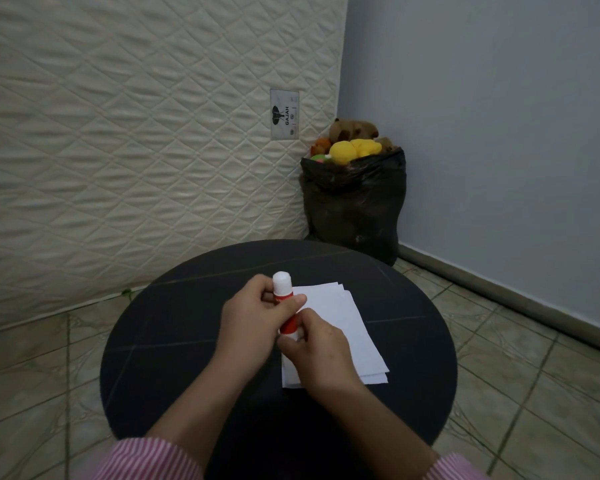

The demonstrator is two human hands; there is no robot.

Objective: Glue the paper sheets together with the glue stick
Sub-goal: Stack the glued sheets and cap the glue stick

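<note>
L fingers (293,301) wrap the glue stick (284,299) mid-body; R fingers (303,325) pinch its base w/ tip up, white end showing, cap status unclear. Paper sheets (336,327) stacked on surface (174,341) just under R hand (317,355). Judged: no glue on yet, spreading & pressing left.

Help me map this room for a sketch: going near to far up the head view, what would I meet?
Striped sleeves → right hand → left hand → glue stick → far rim of the round black table → black bag → plush toys on top of it.
</note>
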